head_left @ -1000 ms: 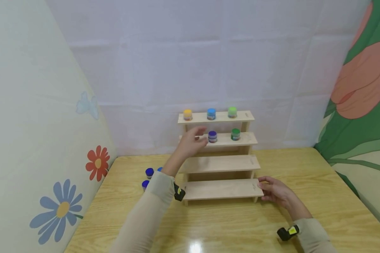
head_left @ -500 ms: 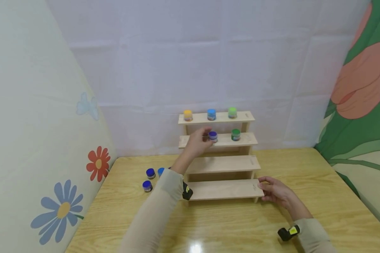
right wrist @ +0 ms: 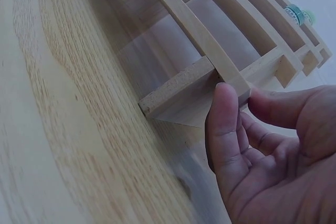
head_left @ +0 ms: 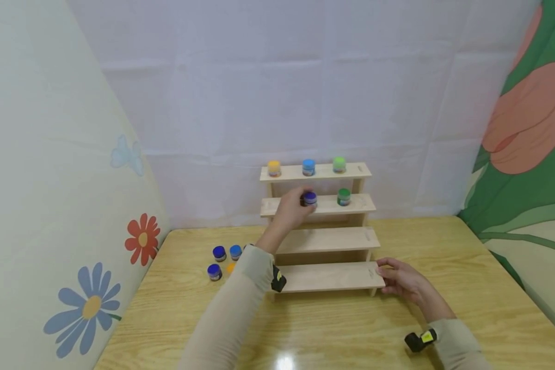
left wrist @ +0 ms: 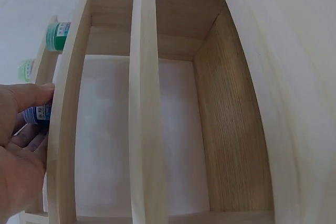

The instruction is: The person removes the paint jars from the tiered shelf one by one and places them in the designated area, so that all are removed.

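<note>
A small paint jar with a dark purple lid (head_left: 310, 198) stands on the second shelf from the top of a stepped wooden rack (head_left: 328, 277). My left hand (head_left: 290, 209) grips it from the left, and in the left wrist view the thumb and fingers lie around the jar (left wrist: 39, 114). My right hand (head_left: 403, 280) pinches the right end of the lowest shelf; the right wrist view shows the thumb and a finger on the board's corner (right wrist: 237, 90). A green jar (head_left: 344, 197) stands right of the purple one.
Along the top shelf stand a yellow jar (head_left: 274, 168), a light blue jar (head_left: 308, 167) and a light green jar (head_left: 339, 165). Several more jars, such as a dark blue one (head_left: 215, 272), stand on the table left of the rack, partly behind my left sleeve. A white cloth hangs behind.
My left hand has moved right along the second shelf, from beside the purple jar to a hold on it. My right hand has stayed on the lowest shelf's end.
</note>
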Action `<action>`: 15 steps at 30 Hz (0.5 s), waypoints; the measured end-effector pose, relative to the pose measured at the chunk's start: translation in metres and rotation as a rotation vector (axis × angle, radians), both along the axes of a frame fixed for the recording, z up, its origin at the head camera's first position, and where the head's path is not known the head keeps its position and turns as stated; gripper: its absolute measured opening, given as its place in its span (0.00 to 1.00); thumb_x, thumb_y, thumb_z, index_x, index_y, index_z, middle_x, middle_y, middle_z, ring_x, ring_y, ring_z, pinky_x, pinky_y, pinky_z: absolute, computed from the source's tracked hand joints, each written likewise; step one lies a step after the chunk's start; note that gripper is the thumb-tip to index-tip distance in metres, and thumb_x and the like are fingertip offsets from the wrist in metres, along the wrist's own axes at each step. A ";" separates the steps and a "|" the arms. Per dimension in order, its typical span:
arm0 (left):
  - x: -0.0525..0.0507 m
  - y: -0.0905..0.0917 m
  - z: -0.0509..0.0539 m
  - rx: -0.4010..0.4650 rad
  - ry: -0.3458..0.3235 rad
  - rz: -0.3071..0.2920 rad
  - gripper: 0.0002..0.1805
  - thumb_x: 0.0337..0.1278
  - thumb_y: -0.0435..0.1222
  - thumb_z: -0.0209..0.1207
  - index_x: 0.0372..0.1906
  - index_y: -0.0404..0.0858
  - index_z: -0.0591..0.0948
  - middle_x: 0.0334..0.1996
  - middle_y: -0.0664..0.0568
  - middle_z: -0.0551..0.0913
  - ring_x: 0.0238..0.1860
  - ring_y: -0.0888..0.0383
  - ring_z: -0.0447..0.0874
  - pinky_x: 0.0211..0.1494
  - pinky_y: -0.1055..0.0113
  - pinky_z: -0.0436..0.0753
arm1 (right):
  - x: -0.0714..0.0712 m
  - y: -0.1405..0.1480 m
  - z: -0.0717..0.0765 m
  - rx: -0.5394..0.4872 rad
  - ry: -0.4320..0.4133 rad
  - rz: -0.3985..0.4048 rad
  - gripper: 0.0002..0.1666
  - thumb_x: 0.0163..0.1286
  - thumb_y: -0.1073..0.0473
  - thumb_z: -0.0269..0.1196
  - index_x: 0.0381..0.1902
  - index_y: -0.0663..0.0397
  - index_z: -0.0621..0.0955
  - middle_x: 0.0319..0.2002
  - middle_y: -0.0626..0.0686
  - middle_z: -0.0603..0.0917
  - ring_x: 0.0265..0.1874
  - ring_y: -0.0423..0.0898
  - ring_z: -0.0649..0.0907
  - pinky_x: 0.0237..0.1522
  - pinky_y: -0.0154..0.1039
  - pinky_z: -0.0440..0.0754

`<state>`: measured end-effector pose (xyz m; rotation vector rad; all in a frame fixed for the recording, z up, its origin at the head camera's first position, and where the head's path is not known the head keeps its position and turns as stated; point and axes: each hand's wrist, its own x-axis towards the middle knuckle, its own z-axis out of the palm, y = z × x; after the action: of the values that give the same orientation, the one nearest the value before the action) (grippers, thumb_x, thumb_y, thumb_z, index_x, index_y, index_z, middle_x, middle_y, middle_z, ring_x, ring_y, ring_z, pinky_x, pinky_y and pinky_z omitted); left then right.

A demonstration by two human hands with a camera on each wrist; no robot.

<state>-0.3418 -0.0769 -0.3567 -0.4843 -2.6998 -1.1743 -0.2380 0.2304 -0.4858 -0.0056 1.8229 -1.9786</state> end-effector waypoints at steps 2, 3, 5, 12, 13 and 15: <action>0.001 -0.001 0.000 0.031 -0.009 -0.007 0.27 0.59 0.32 0.70 0.63 0.35 0.78 0.59 0.40 0.81 0.59 0.44 0.81 0.65 0.54 0.81 | -0.001 0.001 -0.001 0.000 -0.001 0.002 0.11 0.77 0.63 0.57 0.54 0.54 0.74 0.34 0.49 0.84 0.30 0.40 0.84 0.29 0.31 0.86; 0.001 -0.002 0.001 0.046 -0.015 -0.009 0.27 0.58 0.32 0.70 0.63 0.35 0.78 0.59 0.40 0.81 0.58 0.44 0.82 0.63 0.55 0.82 | -0.001 0.001 -0.001 0.002 -0.002 0.002 0.11 0.77 0.63 0.57 0.54 0.54 0.74 0.34 0.49 0.84 0.30 0.40 0.84 0.29 0.31 0.86; 0.003 -0.004 0.002 0.069 -0.019 -0.017 0.27 0.57 0.32 0.71 0.63 0.35 0.79 0.58 0.41 0.82 0.56 0.44 0.84 0.61 0.56 0.84 | -0.001 0.002 -0.001 0.005 0.000 0.005 0.11 0.77 0.63 0.56 0.55 0.55 0.74 0.34 0.49 0.84 0.30 0.40 0.84 0.29 0.31 0.86; 0.013 -0.015 0.011 0.096 0.019 -0.061 0.25 0.57 0.32 0.71 0.60 0.35 0.81 0.56 0.42 0.83 0.53 0.46 0.85 0.57 0.60 0.86 | -0.001 0.003 -0.001 0.017 -0.002 0.002 0.16 0.77 0.62 0.58 0.59 0.59 0.71 0.35 0.50 0.85 0.31 0.40 0.84 0.29 0.31 0.86; 0.015 -0.017 0.012 0.106 0.020 -0.065 0.25 0.57 0.32 0.71 0.60 0.35 0.81 0.56 0.42 0.83 0.54 0.46 0.85 0.57 0.60 0.86 | -0.001 0.003 -0.001 0.017 -0.003 0.003 0.17 0.77 0.62 0.58 0.59 0.59 0.71 0.35 0.50 0.85 0.31 0.40 0.84 0.29 0.31 0.86; 0.019 -0.021 0.013 0.125 0.020 -0.071 0.25 0.57 0.31 0.71 0.60 0.34 0.81 0.56 0.41 0.83 0.55 0.45 0.85 0.59 0.60 0.86 | -0.001 0.004 0.000 0.018 -0.002 0.005 0.17 0.77 0.62 0.58 0.60 0.59 0.71 0.35 0.50 0.85 0.31 0.40 0.84 0.30 0.31 0.86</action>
<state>-0.3231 -0.0976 -0.3434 -0.5743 -2.5924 -1.3386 -0.2394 0.2339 -0.4862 -0.0028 1.8370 -1.9581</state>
